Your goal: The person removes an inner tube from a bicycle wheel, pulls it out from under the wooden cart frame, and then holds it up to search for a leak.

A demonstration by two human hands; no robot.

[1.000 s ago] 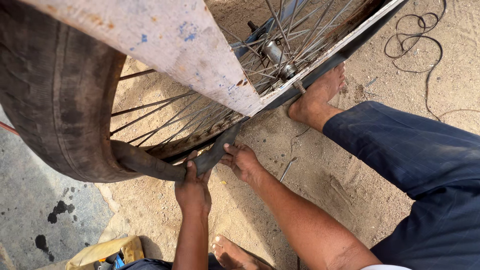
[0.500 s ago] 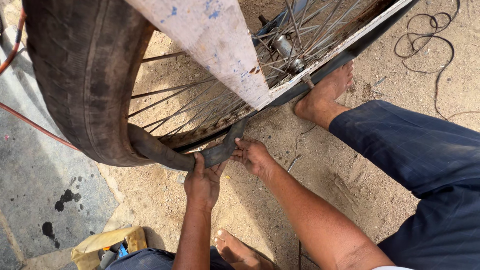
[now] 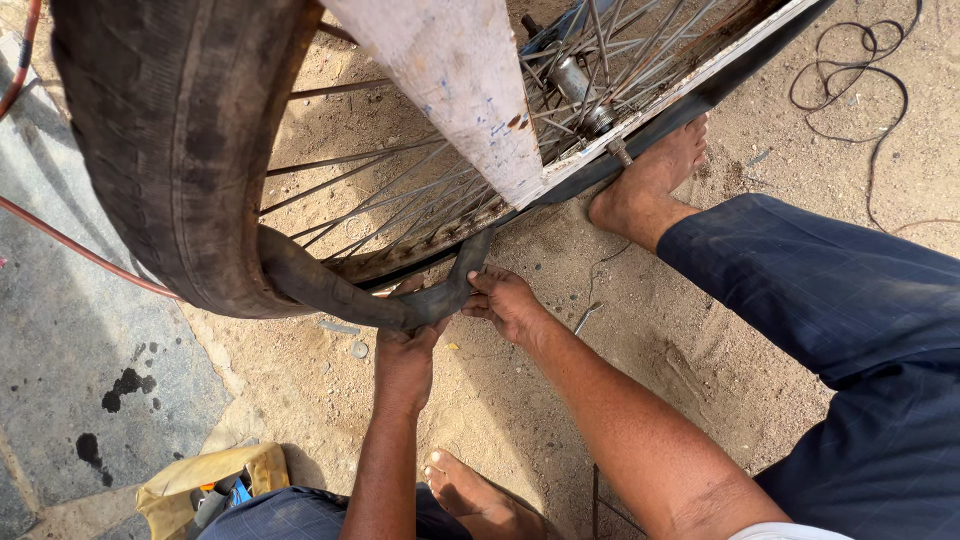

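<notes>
Tyre (image 3: 170, 150) first: a broad, worn black casing that fills the upper left, mounted on a spoked wheel whose rim (image 3: 690, 85) runs up to the right. A pale, chipped frame bar (image 3: 460, 90) crosses in front of the spokes beside the tyre. Out of the tyre's lower edge hangs the inner tube (image 3: 350, 295), a limp, flattened black band that sags in a loop below the tyre and climbs back toward the rim. It looks soft, light and floppy, with a dusty rubber skin that should give good purchase; it likely handles best gripped flat across its width close to the tyre, where it is least free to flop. The left hand (image 3: 405, 355) is closed around the tube at the bottom of the loop, just below the tyre. The right hand (image 3: 505, 300) pinches the rising end of the tube, fingers curled, a little further from the tyre. A bare foot (image 3: 650, 185) rests on sand under the rim. A yellow bag (image 3: 200, 480) lies well below the tyre.
</notes>
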